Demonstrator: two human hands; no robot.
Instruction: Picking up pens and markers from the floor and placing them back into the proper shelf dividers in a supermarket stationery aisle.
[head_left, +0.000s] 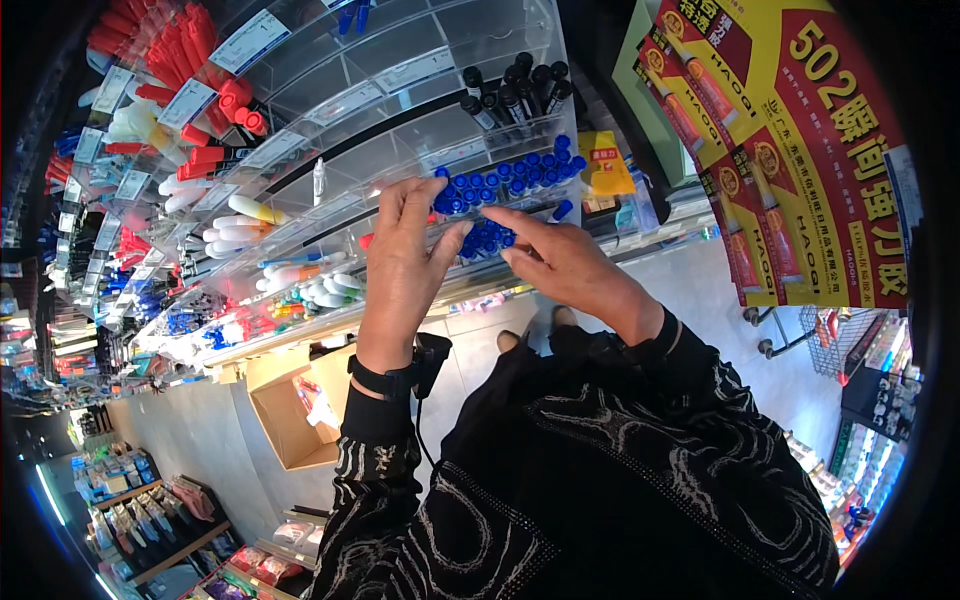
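Note:
Blue-capped bottles or markers (536, 171) stand upright in close rows in a clear plastic display compartment. My left hand (411, 236) is at the left end of these rows, its fingertips touching the leftmost caps and its thumb lower down, apart from the fingers. From the right reaches my right hand (566, 259), index finger extended to the near edge of the rows, thumb below. Between and under both hands lies a second cluster of blue caps (486, 238). Whether either hand grips one of them cannot be told. Behind the rows stand black-capped bottles (517, 94).
Tiered clear display trays (420, 109) with price tags hold red markers (187, 56) and white pens (240, 229) at left. A yellow and red glue poster (817, 157) hangs at right. An open cardboard box (289, 420) is below left; a wire shopping cart (832, 349) stands right.

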